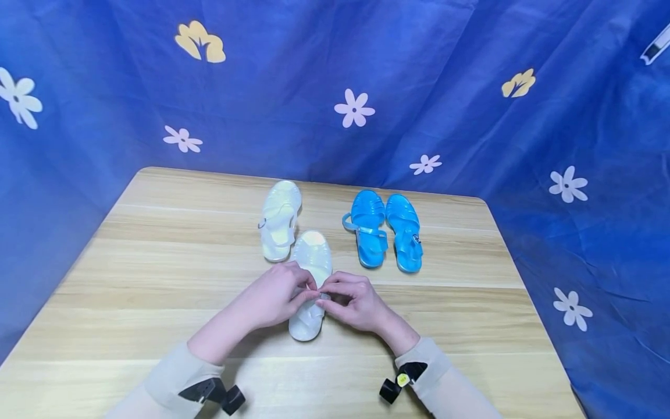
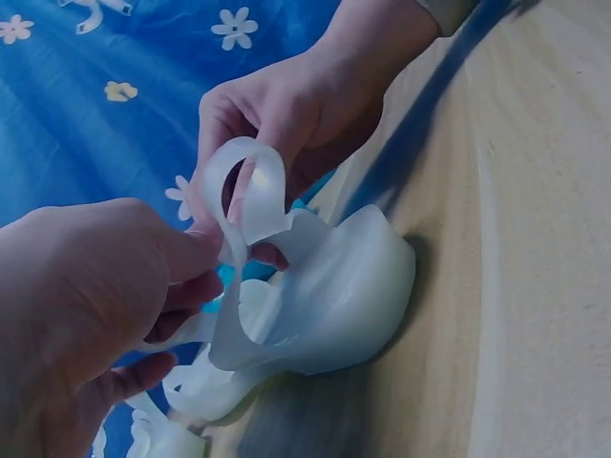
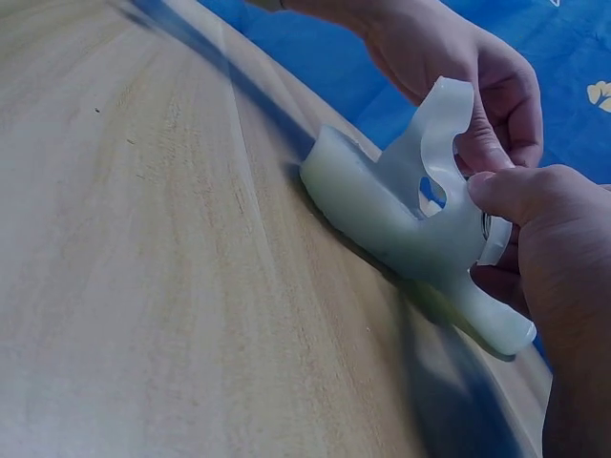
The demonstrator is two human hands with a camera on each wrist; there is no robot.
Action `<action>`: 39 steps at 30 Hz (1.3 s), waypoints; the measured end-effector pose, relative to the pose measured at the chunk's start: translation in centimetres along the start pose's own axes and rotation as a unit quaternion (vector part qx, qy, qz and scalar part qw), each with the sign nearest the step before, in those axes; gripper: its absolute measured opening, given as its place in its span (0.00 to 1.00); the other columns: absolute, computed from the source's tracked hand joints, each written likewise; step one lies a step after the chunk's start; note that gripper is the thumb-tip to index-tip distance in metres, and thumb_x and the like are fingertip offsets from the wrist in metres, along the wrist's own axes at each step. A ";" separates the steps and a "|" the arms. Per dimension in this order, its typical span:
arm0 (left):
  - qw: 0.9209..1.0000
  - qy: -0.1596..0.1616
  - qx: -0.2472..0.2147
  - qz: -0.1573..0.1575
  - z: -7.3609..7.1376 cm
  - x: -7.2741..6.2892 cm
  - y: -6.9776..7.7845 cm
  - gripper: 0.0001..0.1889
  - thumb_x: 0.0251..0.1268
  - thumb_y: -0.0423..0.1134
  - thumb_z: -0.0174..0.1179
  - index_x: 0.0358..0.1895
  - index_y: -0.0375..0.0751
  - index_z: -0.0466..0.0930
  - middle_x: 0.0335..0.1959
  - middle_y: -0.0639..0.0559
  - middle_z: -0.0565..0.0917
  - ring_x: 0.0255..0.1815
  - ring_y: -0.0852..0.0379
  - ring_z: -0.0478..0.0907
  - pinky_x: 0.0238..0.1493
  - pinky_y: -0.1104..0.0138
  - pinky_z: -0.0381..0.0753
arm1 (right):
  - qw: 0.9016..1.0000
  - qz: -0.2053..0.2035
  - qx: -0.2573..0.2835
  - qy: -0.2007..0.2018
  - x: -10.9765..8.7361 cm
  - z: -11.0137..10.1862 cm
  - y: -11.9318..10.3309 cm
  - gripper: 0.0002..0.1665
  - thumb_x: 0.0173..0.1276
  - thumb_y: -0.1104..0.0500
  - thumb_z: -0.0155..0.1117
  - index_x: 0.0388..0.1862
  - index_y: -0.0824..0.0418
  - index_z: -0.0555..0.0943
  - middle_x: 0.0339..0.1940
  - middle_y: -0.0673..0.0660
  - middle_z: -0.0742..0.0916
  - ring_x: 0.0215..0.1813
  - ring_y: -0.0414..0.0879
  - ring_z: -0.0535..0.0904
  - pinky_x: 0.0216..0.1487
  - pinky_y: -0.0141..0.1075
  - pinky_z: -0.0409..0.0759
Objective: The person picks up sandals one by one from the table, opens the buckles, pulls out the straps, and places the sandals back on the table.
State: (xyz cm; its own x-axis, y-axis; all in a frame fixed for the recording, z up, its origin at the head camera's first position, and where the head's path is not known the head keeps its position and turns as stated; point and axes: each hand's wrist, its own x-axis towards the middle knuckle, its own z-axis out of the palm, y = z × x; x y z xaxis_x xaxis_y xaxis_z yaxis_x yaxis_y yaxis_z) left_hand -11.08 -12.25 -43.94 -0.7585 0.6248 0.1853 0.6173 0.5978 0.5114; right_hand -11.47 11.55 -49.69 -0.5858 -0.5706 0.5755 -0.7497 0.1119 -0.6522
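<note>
A white jelly sandal [image 1: 312,249] lies on the table between both hands, toe pointing away. My left hand [image 1: 277,295] pinches its ankle strap from the left. From the right, my right hand [image 1: 355,301] pinches the strap at the sandal's side, its fingertips meeting those of the left hand. The strap [image 2: 260,196] arches in a loop above the heel in the left wrist view. A small metal buckle [image 3: 486,226] shows beside the right thumb in the right wrist view. Fingers partly hide the buckle and the strap's end, so whether the strap passes through cannot be told.
Another white sandal [image 1: 280,212] lies just behind and left, its buckle at the left side. Two blue sandals [image 1: 368,205] stand side by side at the back right. The wooden table [image 1: 157,262] ends at a blue flowered curtain [image 1: 293,75].
</note>
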 end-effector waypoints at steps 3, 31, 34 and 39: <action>0.999 -0.011 -0.025 -0.025 0.1 0.0 -0.1 0.04 0.71 0.42 0.71 0.36 0.51 0.86 0.31 0.65 0.79 0.36 0.63 0.74 0.40 0.62 0.80 | 1.000 0.005 0.001 0.002 -0.2 0.0 0.1 0.11 0.66 0.68 0.76 0.47 0.61 0.91 0.44 0.52 0.89 0.42 0.45 0.86 0.40 0.40 0.88; 0.996 -0.023 -0.087 -0.006 1.0 -0.3 -0.7 0.08 0.79 0.43 0.64 0.36 0.55 0.84 0.32 0.66 0.79 0.38 0.62 0.76 0.43 0.62 0.80 | 1.000 0.006 0.003 0.009 -0.2 0.2 0.0 0.12 0.67 0.68 0.76 0.48 0.60 0.91 0.43 0.51 0.90 0.43 0.42 0.85 0.41 0.41 0.88; 0.994 -0.029 -0.109 -0.015 1.1 -0.5 -0.9 0.08 0.79 0.42 0.63 0.36 0.55 0.84 0.32 0.65 0.79 0.38 0.62 0.76 0.42 0.63 0.79 | 1.000 0.006 0.008 0.011 -0.1 0.2 -0.2 0.12 0.66 0.69 0.76 0.48 0.61 0.91 0.44 0.53 0.90 0.44 0.44 0.86 0.42 0.43 0.88; 0.989 -0.042 -0.137 -0.033 1.3 -0.7 -1.2 0.08 0.80 0.41 0.61 0.36 0.54 0.83 0.32 0.64 0.80 0.37 0.62 0.77 0.42 0.63 0.79 | 1.000 0.006 0.015 0.013 -0.2 0.2 -0.2 0.12 0.66 0.69 0.76 0.48 0.62 0.91 0.44 0.54 0.90 0.45 0.45 0.87 0.43 0.43 0.89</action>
State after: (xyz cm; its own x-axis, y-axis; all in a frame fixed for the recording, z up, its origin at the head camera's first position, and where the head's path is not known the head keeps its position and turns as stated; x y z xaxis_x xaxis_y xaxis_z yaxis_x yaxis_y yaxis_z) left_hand -10.98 -12.74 -45.77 -0.7682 0.6353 0.0790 0.4781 0.4871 0.7309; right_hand -11.11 11.48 -49.75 -0.6029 -0.5483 0.5795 -0.7332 0.0945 -0.6734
